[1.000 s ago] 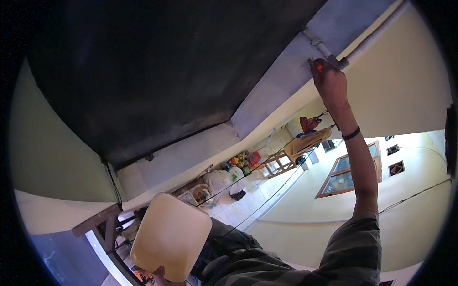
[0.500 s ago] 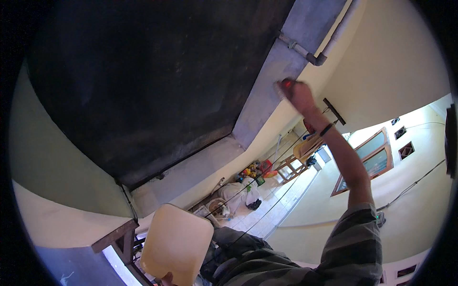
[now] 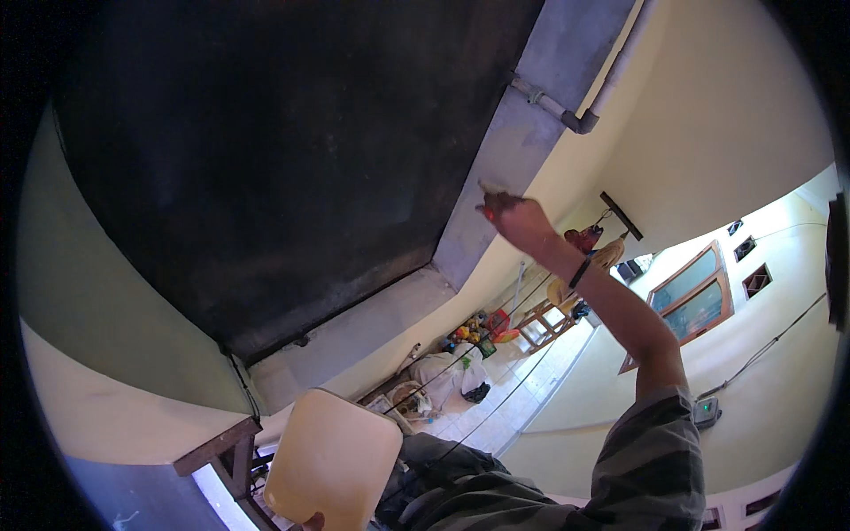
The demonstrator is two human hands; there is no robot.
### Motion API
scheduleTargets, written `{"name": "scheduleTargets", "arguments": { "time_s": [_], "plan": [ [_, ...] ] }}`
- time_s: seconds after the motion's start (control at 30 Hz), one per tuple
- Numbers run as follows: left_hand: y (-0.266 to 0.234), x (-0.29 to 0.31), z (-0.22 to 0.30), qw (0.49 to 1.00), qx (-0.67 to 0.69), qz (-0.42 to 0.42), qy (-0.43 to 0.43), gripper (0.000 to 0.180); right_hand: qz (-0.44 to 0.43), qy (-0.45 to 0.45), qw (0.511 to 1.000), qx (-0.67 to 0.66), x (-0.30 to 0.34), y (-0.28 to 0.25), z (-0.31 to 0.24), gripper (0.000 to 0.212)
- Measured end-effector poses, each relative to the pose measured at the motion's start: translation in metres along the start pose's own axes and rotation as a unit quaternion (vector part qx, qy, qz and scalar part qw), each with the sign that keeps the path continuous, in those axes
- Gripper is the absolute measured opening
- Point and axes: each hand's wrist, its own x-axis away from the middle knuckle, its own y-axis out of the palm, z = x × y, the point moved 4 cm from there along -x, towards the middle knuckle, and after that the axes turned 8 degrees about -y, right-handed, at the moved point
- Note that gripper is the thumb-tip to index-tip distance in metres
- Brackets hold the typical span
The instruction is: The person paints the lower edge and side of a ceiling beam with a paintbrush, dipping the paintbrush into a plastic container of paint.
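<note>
My right hand (image 3: 524,228) reaches up to the grey plastered strip (image 3: 509,159) beside a large dark panel (image 3: 292,150). Its fingers are closed round a small hand tool (image 3: 489,209) with red and dark parts and a pale end, too blurred to name more closely. That pale end is at or close to the grey surface; contact cannot be made out. At the bottom, my left hand (image 3: 312,522) shows only in part, gripping the lower edge of a cream tray-like piece (image 3: 332,451) with rounded corners. Most of that hand is hidden behind it.
A pipe with an elbow (image 3: 580,120) crosses the grey strip above my right hand. Thin dark cords cross below my right arm. Down on the tiled floor (image 3: 531,372) are a white sack (image 3: 443,376), a wooden rack (image 3: 542,326) and colourful items. A wooden bracket (image 3: 217,447) juts out at lower left.
My right hand has moved left and down along the grey strip, with the tool turned toward the dark panel. The left hand still holds the cream piece, which sits slightly lower in view.
</note>
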Motion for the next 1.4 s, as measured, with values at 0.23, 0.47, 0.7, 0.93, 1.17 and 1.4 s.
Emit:
{"name": "scheduleTargets", "arguments": {
  "time_s": [0.23,0.47,0.7,0.93,1.17,1.4],
  "plan": [
    [0.016,0.001,0.020,0.918,0.347,0.019,-0.191,0.035,0.019,-0.133,0.968,0.214,-0.035,-0.040,0.044,0.017],
    [0.031,-0.014,0.027,0.746,0.547,0.055,-0.377,0.035,0.057,-0.170,0.970,0.165,-0.052,-0.035,0.018,0.010],
    [0.020,-0.023,0.034,0.990,0.137,0.033,0.022,0.037,-0.105,-0.232,0.931,0.263,-0.054,0.006,0.030,0.011],
    [0.030,-0.013,0.016,0.759,0.508,0.060,-0.402,0.054,0.137,0.237,0.928,-0.251,-0.030,-0.068,0.013,0.022],
    [0.022,-0.028,0.037,0.707,0.533,0.052,-0.461,0.054,0.347,0.497,0.464,-0.646,0.106,0.000,-0.015,0.035],
    [0.024,-0.062,0.090,0.859,0.408,0.064,-0.304,0.052,0.242,0.504,0.561,-0.611,0.120,0.070,-0.081,0.027]
  ]
}}
